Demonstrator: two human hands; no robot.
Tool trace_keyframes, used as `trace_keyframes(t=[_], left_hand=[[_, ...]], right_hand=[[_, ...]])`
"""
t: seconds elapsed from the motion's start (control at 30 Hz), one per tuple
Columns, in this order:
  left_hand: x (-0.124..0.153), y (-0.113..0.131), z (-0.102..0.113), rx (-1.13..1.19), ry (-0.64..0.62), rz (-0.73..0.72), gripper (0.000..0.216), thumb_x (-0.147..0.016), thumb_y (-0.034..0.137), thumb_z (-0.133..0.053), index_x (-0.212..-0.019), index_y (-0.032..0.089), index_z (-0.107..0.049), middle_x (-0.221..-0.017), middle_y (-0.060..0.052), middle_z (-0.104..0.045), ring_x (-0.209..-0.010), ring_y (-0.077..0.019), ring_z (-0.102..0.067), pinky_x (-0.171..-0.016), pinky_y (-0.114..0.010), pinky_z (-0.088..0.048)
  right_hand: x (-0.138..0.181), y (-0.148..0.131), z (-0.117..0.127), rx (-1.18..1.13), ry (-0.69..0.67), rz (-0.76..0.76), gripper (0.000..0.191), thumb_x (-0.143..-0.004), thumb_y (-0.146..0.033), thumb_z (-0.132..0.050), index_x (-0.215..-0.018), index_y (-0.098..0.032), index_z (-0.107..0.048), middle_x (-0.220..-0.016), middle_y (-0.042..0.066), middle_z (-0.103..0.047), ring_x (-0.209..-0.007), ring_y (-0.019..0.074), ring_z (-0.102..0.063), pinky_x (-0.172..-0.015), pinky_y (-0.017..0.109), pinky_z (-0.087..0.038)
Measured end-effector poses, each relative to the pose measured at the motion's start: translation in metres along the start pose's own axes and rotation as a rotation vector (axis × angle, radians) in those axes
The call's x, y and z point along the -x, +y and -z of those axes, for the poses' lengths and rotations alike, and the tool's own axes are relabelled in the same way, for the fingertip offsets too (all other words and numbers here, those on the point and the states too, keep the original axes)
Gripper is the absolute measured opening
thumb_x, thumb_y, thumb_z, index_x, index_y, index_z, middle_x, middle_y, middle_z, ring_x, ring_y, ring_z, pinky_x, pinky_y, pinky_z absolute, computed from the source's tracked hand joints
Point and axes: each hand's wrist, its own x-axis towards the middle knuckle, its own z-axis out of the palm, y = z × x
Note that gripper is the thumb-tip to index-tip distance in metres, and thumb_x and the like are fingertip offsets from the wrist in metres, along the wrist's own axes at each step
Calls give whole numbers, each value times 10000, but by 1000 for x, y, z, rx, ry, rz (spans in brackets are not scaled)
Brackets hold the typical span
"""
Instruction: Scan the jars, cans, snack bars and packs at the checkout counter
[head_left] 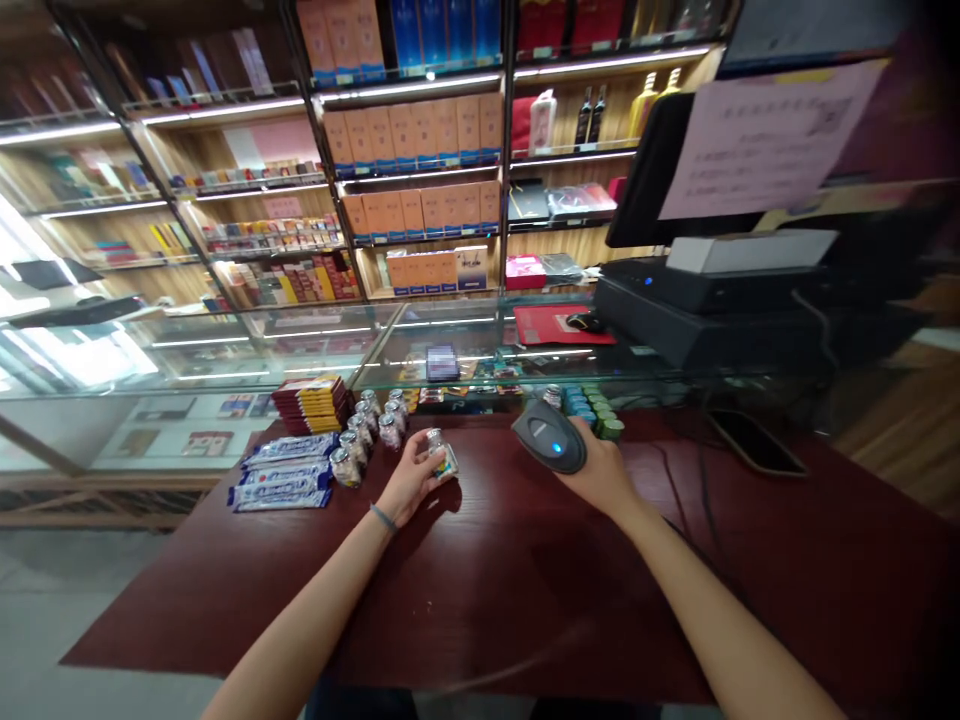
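Note:
My left hand [411, 482] is closed around a small clear jar [444, 456] with a silvery lid, tilted just above the dark red table. In my right hand [598, 470] is a dark grey barcode scanner [551, 440] with a blue light lit on top; its head points toward the far left. Left of the jar stand several similar small jars [358, 432] in rows. Beside them lie blue-and-white wrapped packets [285, 470] and a stack of red and yellow boxes [311, 402]. Green cylindrical packs [604, 415] and blue ones [577, 403] stand behind the scanner.
A phone [756, 442] lies at the right, near loose cables. A glass counter [480, 340] runs along the back, holding a red mat [559, 326] with a mouse [585, 322]. A monitor [651, 170] rises at the right. Stocked shelves [416, 180] line the wall.

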Motion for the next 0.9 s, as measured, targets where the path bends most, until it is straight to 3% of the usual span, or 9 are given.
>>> trace_keyframes(t=[0.43, 0.57, 0.7, 0.8, 0.9], left_hand=[[-75, -32, -130, 149, -184, 23, 631, -808, 226, -747, -1335, 323, -412, -1105, -24, -663, -894, -135, -681, -881, -344, -575], [-87, -45, -163, 126, -216, 8, 701, -784, 207, -751, -1371, 311, -382, -1075, -32, -673, -930, -153, -681, -872, -328, -561], [-99, -58, -178, -35, -165, -140, 672, -790, 245, -737, -1368, 294, -399, -1042, -28, -664, -893, -146, -671, -834, -294, -536], [-113, -65, -175, -254, -35, -336, 612, -787, 218, -714, -1336, 251, -444, -1036, -33, -642, -866, -144, -658, -845, -299, -519], [-130, -69, -166, -444, 16, -442, 561, -785, 177, -679, -1307, 210, -475, -1041, -54, -638, -856, -163, -654, -849, -320, -513]], right_hand=[[-10, 49, 31, -63, 264, -250, 353, -743, -376, -667, -1047, -251, -540, -779, 72, -750, -767, 310, -747, -589, 314, -514], [-9, 61, 35, -119, 310, -259, 391, -759, -376, -665, -1095, -241, -519, -852, 90, -757, -815, 292, -744, -682, 338, -554], [-9, 67, 40, -170, 339, -273, 397, -765, -387, -682, -1096, -244, -516, -926, 99, -759, -877, 285, -737, -750, 360, -569], [-9, 69, 42, -173, 362, -285, 427, -756, -383, -694, -1117, -238, -517, -943, 105, -757, -896, 290, -734, -761, 369, -572], [-9, 69, 43, -179, 376, -286, 429, -751, -378, -703, -1114, -237, -520, -934, 102, -753, -891, 288, -735, -757, 363, -573]])
